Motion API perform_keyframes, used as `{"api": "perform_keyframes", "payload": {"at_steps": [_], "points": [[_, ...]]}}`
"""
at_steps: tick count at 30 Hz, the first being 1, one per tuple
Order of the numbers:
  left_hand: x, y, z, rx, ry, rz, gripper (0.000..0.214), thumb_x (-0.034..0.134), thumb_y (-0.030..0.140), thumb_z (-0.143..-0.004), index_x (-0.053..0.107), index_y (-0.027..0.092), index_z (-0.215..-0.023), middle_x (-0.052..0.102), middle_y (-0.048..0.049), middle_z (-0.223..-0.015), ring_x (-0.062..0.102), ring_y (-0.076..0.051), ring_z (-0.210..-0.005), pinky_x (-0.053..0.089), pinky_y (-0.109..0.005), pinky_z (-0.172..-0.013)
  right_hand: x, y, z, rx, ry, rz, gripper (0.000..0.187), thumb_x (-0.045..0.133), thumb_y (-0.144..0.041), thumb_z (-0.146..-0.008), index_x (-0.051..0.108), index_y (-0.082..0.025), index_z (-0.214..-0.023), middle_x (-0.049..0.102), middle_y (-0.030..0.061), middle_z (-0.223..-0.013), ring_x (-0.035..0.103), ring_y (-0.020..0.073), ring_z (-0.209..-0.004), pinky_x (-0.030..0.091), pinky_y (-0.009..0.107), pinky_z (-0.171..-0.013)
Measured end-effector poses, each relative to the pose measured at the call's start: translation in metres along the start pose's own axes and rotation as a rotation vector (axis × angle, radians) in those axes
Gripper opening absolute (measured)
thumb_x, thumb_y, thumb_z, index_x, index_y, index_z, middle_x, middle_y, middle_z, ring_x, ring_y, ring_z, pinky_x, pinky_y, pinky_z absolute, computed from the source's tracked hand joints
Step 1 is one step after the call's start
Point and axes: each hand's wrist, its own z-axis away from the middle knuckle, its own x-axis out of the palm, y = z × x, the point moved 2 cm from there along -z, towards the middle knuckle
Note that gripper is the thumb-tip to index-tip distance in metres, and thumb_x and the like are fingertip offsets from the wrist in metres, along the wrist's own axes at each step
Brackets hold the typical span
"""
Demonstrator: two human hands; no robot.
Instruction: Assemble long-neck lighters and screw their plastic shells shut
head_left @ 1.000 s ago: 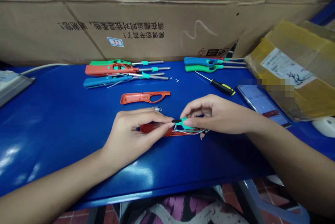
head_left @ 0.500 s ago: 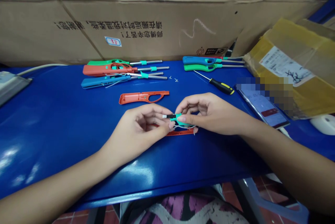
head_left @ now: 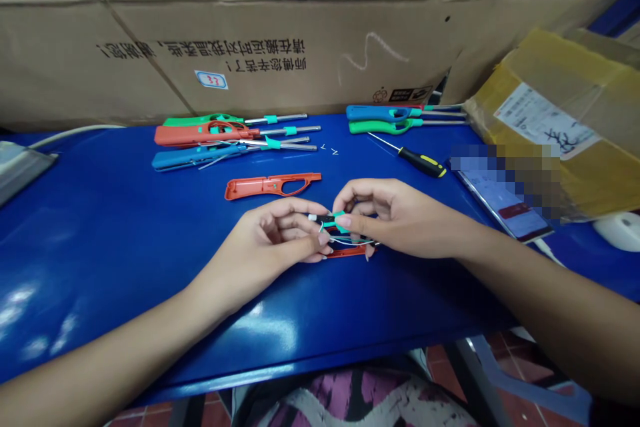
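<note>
Between thumb and fingers, my right hand (head_left: 400, 217) pinches a teal-green lighter trigger (head_left: 342, 221) with a black, white-tipped igniter piece (head_left: 326, 219) attached. My left hand (head_left: 280, 234) is closed around the handle end of an orange lighter casing half (head_left: 347, 252), its thumb pressing by a thin white wire (head_left: 350, 241). The casing lies below the trigger, mostly covered by my fingers. Beyond my left hand rests the other orange casing half (head_left: 273, 185), hollow side up, with an oval finger opening.
Several long-nosed lighters (head_left: 205, 135) lie at the back left, others (head_left: 383, 119) at the back right. A screwdriver (head_left: 423, 162), a phone (head_left: 500, 204) and a taped carton (head_left: 555, 114) are on the right. A large cardboard box (head_left: 280, 27) walls off the table's far edge.
The trigger and igniter have tilted slightly in my right fingers, and more of the white wire shows near my left thumb. The whole view has shifted a little.
</note>
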Motion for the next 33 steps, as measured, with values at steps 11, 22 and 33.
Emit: {"api": "perform_keyframes", "payload": {"at_steps": [11,22,33], "points": [[0.005,-0.001,-0.004,-0.056,0.048,0.038,0.023,0.083,0.032,-0.082,0.073,0.018,-0.097,0.077,0.0023,-0.083,0.077,-0.012,-0.074,0.065,-0.017,-0.069,0.005,0.005,-0.004,-0.054,0.064,-0.102,0.029,0.080,-0.032,-0.078,0.059,-0.020,-0.093,0.062,-0.0021,-0.077,0.061,0.0123,-0.069,0.058,0.023,-0.052],[0.005,0.004,-0.001,0.038,0.096,-0.001,0.014,0.082,0.028,-0.083,0.076,0.019,-0.093,0.078,0.0036,-0.080,0.076,-0.009,-0.072,0.065,-0.015,-0.072,-0.003,-0.008,0.006,0.080,-0.071,0.135,0.014,0.062,-0.019,-0.087,0.066,-0.018,-0.101,0.070,0.0032,-0.096,0.065,0.0145,-0.085,0.053,0.028,-0.075],[0.004,0.008,0.002,0.089,0.176,-0.074,0.021,0.086,0.036,-0.078,0.077,0.021,-0.090,0.078,0.0026,-0.080,0.076,-0.011,-0.067,0.064,-0.015,-0.068,-0.012,-0.005,0.007,0.063,-0.050,0.111,0.025,0.077,-0.035,-0.081,0.068,-0.017,-0.094,0.071,0.0032,-0.092,0.065,0.0136,-0.080,0.054,0.028,-0.074]]}}
